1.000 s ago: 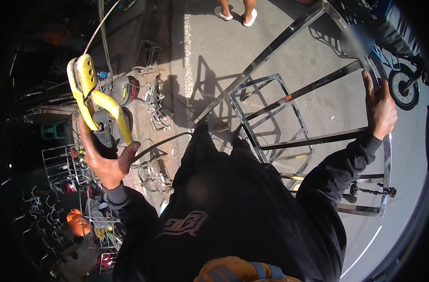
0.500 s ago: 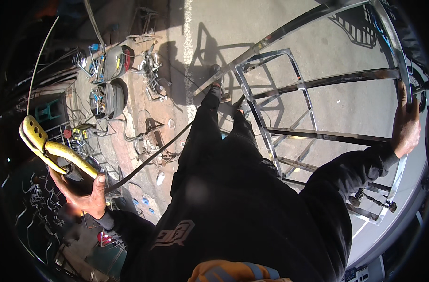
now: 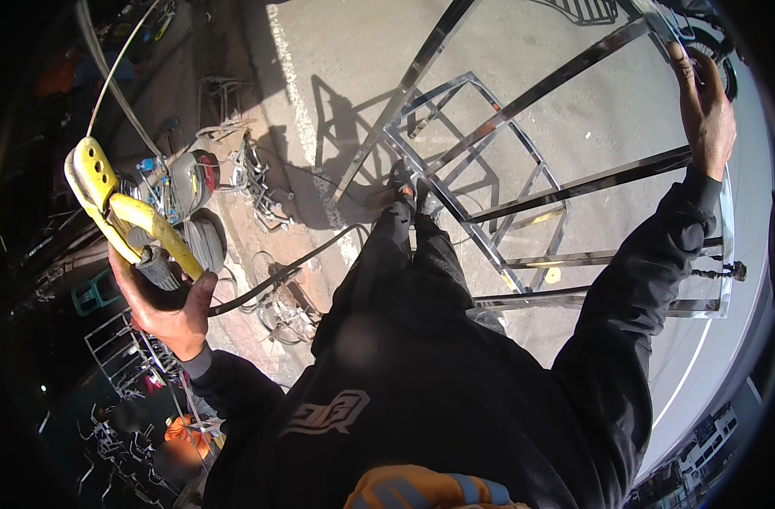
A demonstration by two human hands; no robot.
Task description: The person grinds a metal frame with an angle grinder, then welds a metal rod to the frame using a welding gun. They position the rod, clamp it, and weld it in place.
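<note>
High above the pavement, a yellow power tool (image 3: 120,212) is clenched in the left hand (image 3: 168,310), while the steel frame's top rail (image 3: 574,182) is grasped by the right hand (image 3: 705,114).

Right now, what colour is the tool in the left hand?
Yellow tool, gripped by the left hand; head view.

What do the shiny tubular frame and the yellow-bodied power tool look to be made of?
Shiny tubular frame: likely polished stainless steel; mirror-bright bars that reflect sunlight. Yellow-bodied power tool in the left hand: casing looks like moulded plastic, matt and scuffed. The right hand grips the frame's top bar.
</note>
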